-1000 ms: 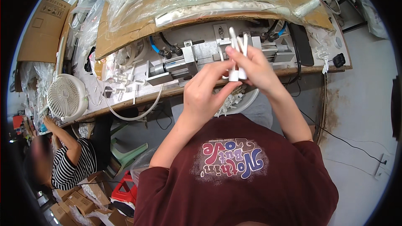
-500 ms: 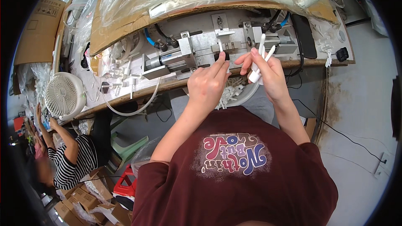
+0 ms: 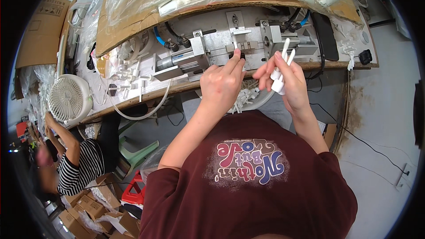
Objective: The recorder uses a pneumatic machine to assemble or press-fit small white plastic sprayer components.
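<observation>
My left hand [image 3: 221, 82] reaches to the metal fixture in the middle of the bench, its fingertips closed on a white plastic stick [image 3: 235, 43]. That stick points away from me into the small clamp block [image 3: 243, 46]; its near end is hidden by my fingers. To the right, my right hand [image 3: 293, 79] is closed round white plastic sticks with wide caps [image 3: 278, 85]. At least two rods [image 3: 287, 46] stick up past its thumb. Between my hands and body, a white bowl [image 3: 264, 102] holds many small white plastic parts [image 3: 244, 99].
Metal cylinders with blue hoses flank the fixture, one left [image 3: 175, 59] and one right [image 3: 283, 40]. Cardboard [image 3: 106, 33] and clear plastic wrap lie behind. A white fan [image 3: 70, 99] and loose parts [image 3: 128, 79] sit left; a dark phone-like slab [image 3: 325, 37] right. Another person [image 3: 79, 163] works at far left.
My left fingertips have moved slightly toward the clamp block with the stick. My right hand has shifted a little right and nearer me, still holding its sticks.
</observation>
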Available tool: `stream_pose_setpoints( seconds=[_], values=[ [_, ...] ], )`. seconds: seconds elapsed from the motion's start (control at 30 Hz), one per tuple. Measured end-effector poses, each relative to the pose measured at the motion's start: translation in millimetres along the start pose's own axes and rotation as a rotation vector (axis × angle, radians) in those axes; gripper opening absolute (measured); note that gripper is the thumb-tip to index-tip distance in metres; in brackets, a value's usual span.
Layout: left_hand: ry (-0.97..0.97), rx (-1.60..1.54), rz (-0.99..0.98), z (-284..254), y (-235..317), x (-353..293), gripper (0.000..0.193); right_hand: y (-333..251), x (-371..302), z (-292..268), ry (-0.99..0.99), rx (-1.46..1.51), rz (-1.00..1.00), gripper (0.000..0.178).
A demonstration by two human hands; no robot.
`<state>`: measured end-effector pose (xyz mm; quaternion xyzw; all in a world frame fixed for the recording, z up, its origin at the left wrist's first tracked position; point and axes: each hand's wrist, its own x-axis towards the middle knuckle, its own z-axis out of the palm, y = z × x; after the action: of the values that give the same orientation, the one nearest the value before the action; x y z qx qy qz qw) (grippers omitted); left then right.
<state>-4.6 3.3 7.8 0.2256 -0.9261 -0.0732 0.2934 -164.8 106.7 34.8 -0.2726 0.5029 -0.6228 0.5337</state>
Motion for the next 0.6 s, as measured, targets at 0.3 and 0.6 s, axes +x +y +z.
stream_pose_setpoints(
  seconds=[0.3, 0.6],
  values=[
    [0.129, -0.242, 0.061, -13.7, 7.6, -1.4, 0.030, 1.0, -6.9, 19.1, 0.136, 0.065, -0.173, 0.039],
    [0.094, -0.469, 0.092, -18.9, 16.5, -2.2, 0.027, 8.4, -6.1, 26.4, -0.018, 0.153, 0.169, 0.038]
  ],
)
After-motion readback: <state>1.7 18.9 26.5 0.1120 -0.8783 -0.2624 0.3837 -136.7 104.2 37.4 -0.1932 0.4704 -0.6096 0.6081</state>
